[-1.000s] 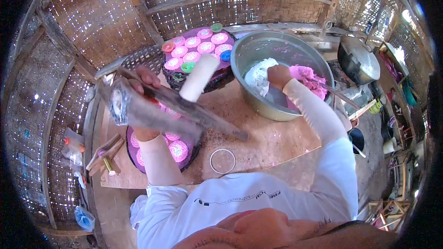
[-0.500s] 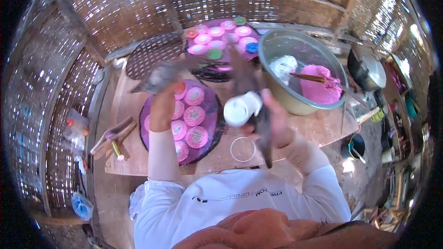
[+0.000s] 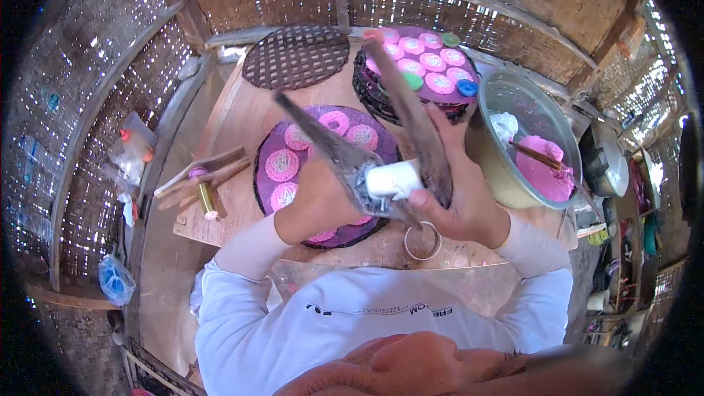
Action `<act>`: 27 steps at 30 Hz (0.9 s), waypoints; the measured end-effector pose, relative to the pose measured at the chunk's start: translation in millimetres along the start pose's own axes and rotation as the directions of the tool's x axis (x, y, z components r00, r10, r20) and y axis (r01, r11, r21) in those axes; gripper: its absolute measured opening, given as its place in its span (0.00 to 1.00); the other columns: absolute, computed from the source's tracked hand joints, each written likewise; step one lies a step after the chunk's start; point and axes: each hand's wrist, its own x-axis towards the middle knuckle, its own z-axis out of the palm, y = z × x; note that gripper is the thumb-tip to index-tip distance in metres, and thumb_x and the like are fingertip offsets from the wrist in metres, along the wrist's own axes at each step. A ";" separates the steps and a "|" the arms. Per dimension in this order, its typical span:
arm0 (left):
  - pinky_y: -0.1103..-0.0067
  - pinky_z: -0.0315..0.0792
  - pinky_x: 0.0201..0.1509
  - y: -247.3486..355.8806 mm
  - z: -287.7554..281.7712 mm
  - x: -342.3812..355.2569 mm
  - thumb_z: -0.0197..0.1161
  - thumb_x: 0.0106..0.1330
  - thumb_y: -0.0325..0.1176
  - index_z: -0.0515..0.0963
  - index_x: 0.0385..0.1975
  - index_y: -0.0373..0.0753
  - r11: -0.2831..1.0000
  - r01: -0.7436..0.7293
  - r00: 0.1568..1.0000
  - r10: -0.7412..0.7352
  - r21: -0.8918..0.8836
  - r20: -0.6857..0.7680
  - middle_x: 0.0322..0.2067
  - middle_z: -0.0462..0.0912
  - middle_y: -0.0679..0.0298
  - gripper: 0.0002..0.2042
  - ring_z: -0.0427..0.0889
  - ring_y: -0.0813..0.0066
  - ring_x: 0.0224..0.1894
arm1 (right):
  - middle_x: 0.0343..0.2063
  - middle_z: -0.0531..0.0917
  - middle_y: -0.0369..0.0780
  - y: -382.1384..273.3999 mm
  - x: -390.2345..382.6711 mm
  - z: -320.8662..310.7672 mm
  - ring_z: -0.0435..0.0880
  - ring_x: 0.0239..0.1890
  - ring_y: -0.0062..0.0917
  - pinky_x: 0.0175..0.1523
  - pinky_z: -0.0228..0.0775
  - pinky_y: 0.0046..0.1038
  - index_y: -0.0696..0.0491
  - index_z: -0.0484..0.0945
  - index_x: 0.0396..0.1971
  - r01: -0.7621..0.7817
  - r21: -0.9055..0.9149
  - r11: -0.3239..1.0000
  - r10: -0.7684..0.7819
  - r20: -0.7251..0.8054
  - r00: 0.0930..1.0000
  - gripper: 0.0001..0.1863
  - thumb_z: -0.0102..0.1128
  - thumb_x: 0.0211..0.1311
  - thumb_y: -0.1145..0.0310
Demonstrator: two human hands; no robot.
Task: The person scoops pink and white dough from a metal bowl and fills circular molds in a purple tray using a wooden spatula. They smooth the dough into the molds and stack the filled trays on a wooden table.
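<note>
A wooden hand press lies between my hands over the near round purple tray (image 3: 390,148). My left hand (image 3: 312,202) is closed around its left dark wooden piece (image 3: 323,136). The right hand (image 3: 473,194) grips the right wooden piece (image 3: 412,103), its thumb against a white cylinder (image 3: 396,179). That cylinder sits between the two pieces, with white paste smeared at its left end. Under the press, the tray carries several pink noodle-like rounds (image 3: 281,165) with white middles, partly covered by my left hand. Near the table's front edge lies a thin white ring (image 3: 408,242).
A second purple tray (image 3: 375,82) of pink rounds sits on dark woven trays. Right of it, a large tub (image 3: 488,158) holds pink dough (image 3: 539,169), white dough and a wooden stick. Another wooden press (image 3: 205,183) rests at left; a woven mat (image 3: 295,57) lies behind.
The two wooden pieces, held apart before, are now together around the white cylinder. My left hand has moved in toward my right. The view has turned, shifting the table's things rightward.
</note>
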 end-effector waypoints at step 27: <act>0.65 0.66 0.48 -249.4 8.0 112.4 0.40 0.61 0.62 0.72 0.41 0.40 -0.534 -0.212 0.973 -0.037 -0.818 -0.228 0.34 0.73 0.64 0.29 0.70 0.63 0.43 | 0.24 0.78 0.37 195.1 156.0 55.0 0.74 0.21 0.17 0.24 0.65 0.18 0.53 0.72 0.42 -0.881 0.360 0.307 0.371 0.807 0.459 0.30 0.38 0.61 0.41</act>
